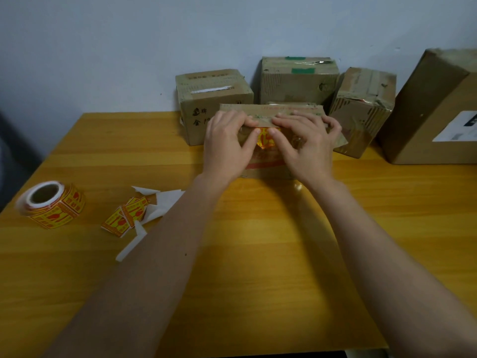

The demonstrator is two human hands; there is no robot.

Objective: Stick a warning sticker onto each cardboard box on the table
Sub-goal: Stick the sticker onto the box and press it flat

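Five cardboard boxes [271,140]; one sticker roll [51,204]; two hands [227,143]; one wooden surface [258,254].

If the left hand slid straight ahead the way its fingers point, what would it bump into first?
Probably the right hand: the left hand points up and rightward across the sticker on the front box, though depth is unclear.

Both bare forearms reach forward, side by side. The left hand [227,143] and the right hand [307,146] lie palm down, fingers spread and lightly bent — the two thumbs press close together, almost touching, between the hands.
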